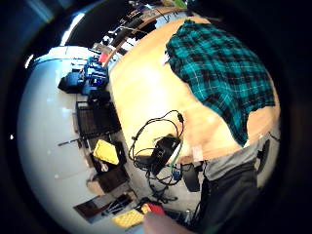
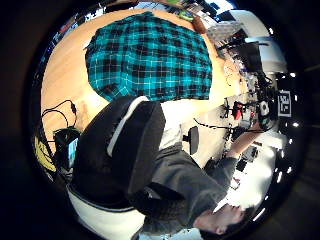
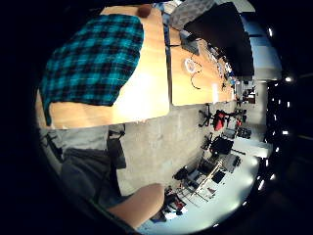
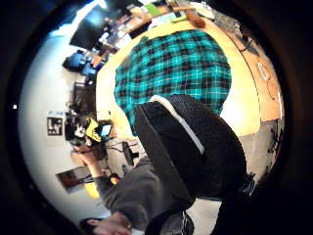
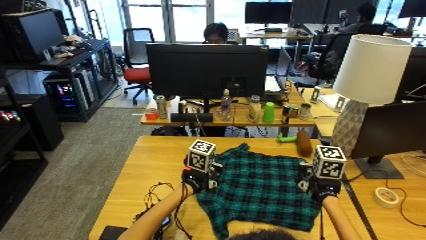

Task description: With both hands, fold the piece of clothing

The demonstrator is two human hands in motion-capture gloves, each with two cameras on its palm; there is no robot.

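Seen from the outside view: lying spread and rumpled on the light wooden table (image 5: 140,165), a teal-and-black plaid cloth garment (image 5: 259,187), with the black-gloved left hand (image 5: 196,180) raised over its left edge and the black-gloved right hand (image 5: 323,190) over its right edge, finger spread impossible to tell on either; standing beyond, a black monitor (image 5: 206,70) on a second desk, a white-shaded lamp (image 5: 369,65) at the right and grey carpet (image 5: 73,165) at the left. Looking down from the left palm views: covering much of the table (image 1: 146,92), the garment (image 1: 219,73), beside tangled black cables (image 1: 156,141) hanging off the edge. Looking down from the right palm views: lying flat, touched by nothing, the garment (image 3: 93,58), with grey floor (image 3: 156,147) beyond the table's edge.
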